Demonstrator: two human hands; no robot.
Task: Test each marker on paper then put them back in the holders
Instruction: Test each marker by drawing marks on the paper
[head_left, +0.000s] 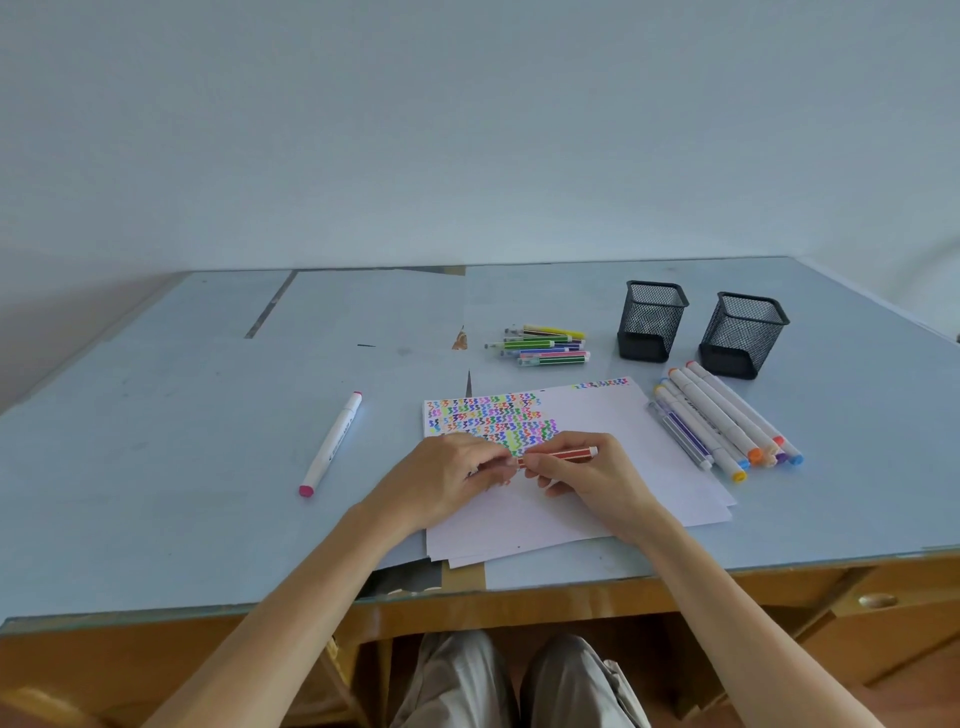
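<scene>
Both hands, left hand (447, 475) and right hand (587, 480), pinch the slim red plastic marker (563, 454): light, rigid, slippery; best gripped mid-barrel.

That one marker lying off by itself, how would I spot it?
Start at the scribbled paper and look left across the table. The lone marker lies there: fat, white, pink-capped, far from both other marker groups.

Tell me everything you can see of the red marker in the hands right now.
The red marker is slim, with a red barrel and a white end pointing right. It lies roughly level just above the paper, near the coloured squiggles. The right hand pinches its barrel; the left hand grips its left end, hiding the cap or tip.
</scene>
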